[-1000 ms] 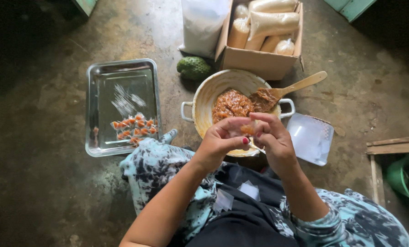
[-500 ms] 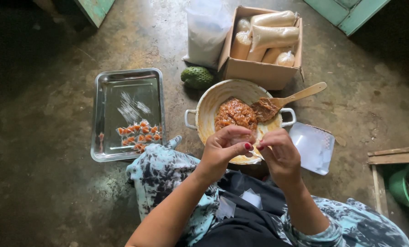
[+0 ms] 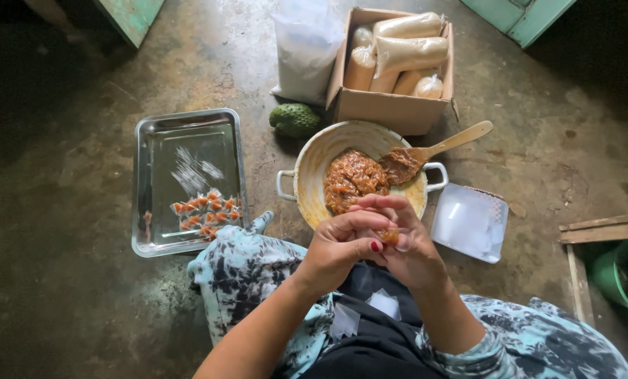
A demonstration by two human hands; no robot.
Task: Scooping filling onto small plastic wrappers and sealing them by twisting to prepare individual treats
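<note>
My left hand [image 3: 342,245] and my right hand [image 3: 406,247] meet over my lap, fingers closed together around a small orange-brown lump of paste [image 3: 389,236]. Just beyond them stands a cream two-handled bowl [image 3: 314,165] holding a mound of reddish-brown paste [image 3: 352,181] and a wooden spoon [image 3: 440,147] resting on its right rim. To the left lies a steel tray [image 3: 188,140] with several small wrapped orange pieces [image 3: 207,210] near its front edge.
A cardboard box [image 3: 391,109] with pale filled bags stands behind the bowl, a white sack [image 3: 305,49] and a green bumpy fruit [image 3: 294,119] to its left. A stack of clear plastic squares [image 3: 470,221] lies right of the bowl. Wooden planks [image 3: 602,230] and a green bucket [image 3: 626,277] sit far right.
My hands have drawn closer together and lower over my lap, closing on the lump. The view has shifted slightly, so bowl and tray appear lower.
</note>
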